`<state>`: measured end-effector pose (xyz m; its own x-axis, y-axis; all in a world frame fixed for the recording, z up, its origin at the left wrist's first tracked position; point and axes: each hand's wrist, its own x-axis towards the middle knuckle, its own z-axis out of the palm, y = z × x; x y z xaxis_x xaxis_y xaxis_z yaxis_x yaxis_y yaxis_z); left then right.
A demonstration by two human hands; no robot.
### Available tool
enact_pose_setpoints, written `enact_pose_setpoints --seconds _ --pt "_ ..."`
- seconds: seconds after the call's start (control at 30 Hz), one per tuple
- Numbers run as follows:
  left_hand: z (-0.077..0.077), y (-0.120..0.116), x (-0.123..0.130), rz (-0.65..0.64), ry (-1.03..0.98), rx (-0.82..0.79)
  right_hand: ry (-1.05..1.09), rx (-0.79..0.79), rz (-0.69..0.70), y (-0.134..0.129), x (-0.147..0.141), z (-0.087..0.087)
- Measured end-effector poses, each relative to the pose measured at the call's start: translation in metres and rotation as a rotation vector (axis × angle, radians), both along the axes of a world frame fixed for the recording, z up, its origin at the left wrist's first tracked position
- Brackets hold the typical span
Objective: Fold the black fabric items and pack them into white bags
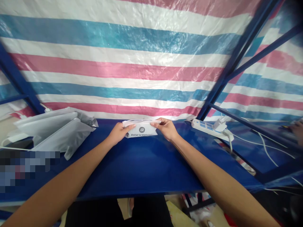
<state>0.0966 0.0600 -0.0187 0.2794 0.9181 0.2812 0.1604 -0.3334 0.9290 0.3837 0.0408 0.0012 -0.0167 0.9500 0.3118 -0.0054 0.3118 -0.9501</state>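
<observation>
A small frosted white pouch (142,130) with a round logo and dark "ROCKBROS" lettering is held up near the back edge of the blue table (142,167). My left hand (120,131) pinches its left end, thumb across the front. On the other end, my right hand (166,127) grips the upper corner between thumb and fingers. The pouch's top edge runs between both hands. What is inside it cannot be made out.
Several frosted plastic bags (63,129) lie at the left. A white power strip (210,129) with plugs and cables sits at the right, beside blue metal posts (219,78). A striped sheet (123,72) hangs behind. Another person's hand (297,130) shows at the far right.
</observation>
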Motion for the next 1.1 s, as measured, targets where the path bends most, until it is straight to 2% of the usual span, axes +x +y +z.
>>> enact_pose_setpoints --seconds 0.13,0.23,0.33,0.43,0.57,0.8,0.97,1.1 --pt "-0.002 -0.003 0.004 0.074 0.077 0.081 -0.194 0.152 -0.121 0.003 0.001 0.0" --pt "-0.001 -0.005 0.007 0.086 0.155 0.207 -0.485 0.464 -0.243 -0.005 -0.005 0.003" --pt "0.001 -0.01 0.01 0.064 0.255 0.355 -0.732 0.759 -0.193 -0.022 -0.02 0.009" --pt "0.002 -0.013 0.012 -0.032 0.363 0.529 -0.807 0.862 -0.091 -0.035 -0.036 0.014" --pt "-0.001 -0.017 0.016 -0.117 0.468 0.683 -0.798 0.889 0.019 -0.039 -0.046 0.015" --pt "-0.001 -0.023 0.021 -0.202 0.513 0.73 -0.837 0.819 0.107 -0.045 -0.044 0.021" --pt "0.003 -0.021 0.016 -0.259 0.496 0.7 -0.882 0.783 0.103 -0.041 -0.031 0.026" --pt "0.011 -0.022 0.01 -0.282 0.482 0.577 -0.91 0.716 0.033 -0.028 -0.004 0.03"
